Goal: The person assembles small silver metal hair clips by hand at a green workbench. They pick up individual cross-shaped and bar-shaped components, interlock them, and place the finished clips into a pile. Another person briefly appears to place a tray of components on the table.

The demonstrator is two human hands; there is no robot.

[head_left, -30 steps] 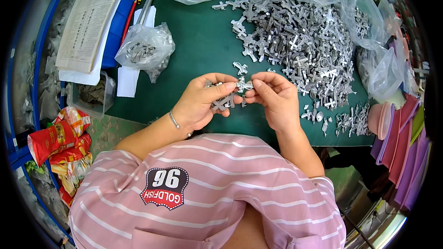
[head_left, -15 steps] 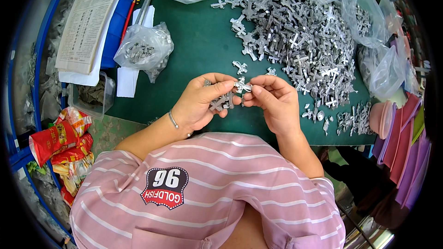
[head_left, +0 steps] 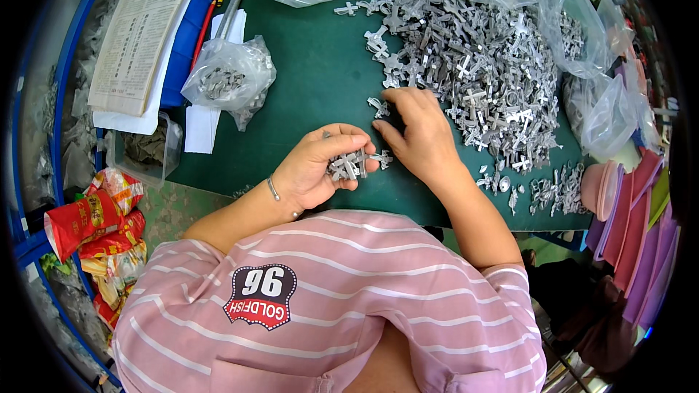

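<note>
My left hand (head_left: 309, 167) is closed around a small bunch of silver metal cross pendants (head_left: 348, 165), its thumb lying across the top of them. Another cross piece (head_left: 380, 159) shows right by its fingertips; whether it is held or lies on the table I cannot tell. Farther up, my right hand (head_left: 419, 135) is over the green table (head_left: 313, 58), thumb and fingers apart around a small silver cross piece (head_left: 378, 108). Some of its fingers are hidden beneath the hand. A large heap of similar crosses (head_left: 473, 65) spreads just beyond and to the right.
Clear plastic bags of metal pieces (head_left: 229, 80) stand at the left and along the far edge. Small parts (head_left: 557, 189) lie near the right front. A blue tray (head_left: 196, 29) with papers, a clear tub (head_left: 149, 149) and pink and purple bins (head_left: 641, 225) flank the table.
My right hand has left the cross it was handling against my left hand and moved up to the loose cross near the heap. My left hand still holds its bunch.
</note>
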